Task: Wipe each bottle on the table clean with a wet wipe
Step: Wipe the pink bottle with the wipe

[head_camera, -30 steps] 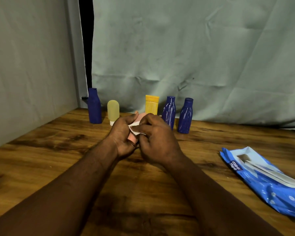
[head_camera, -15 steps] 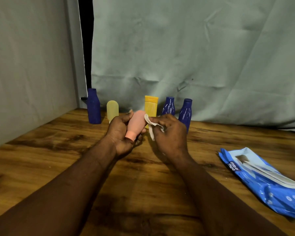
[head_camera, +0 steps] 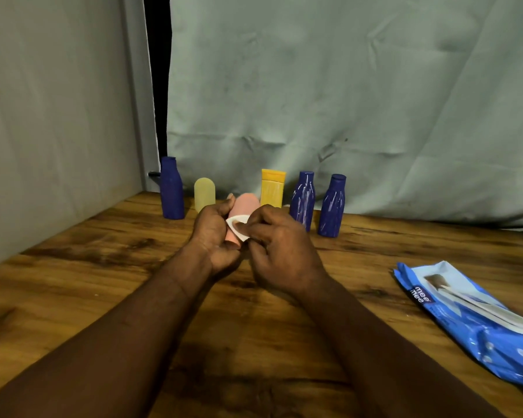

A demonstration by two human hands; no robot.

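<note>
Since a moment ago my right hand (head_camera: 280, 251), pinching the wipe (head_camera: 237, 227), has come back onto the pink bottle (head_camera: 245, 205) gripped in my left hand (head_camera: 213, 236); open table (head_camera: 254, 327) below, blue bottle (head_camera: 303, 194) just beyond.

View: one wide-angle camera worn on the head.
Facing: forward and down over the wooden surface (head_camera: 103, 267) toward the grey backdrop (head_camera: 360, 101).
Nearness: close; left hand (head_camera: 213, 236) and right hand (head_camera: 281, 254) sit mid-frame, forearms (head_camera: 133, 342) entering from the bottom edge.
</note>
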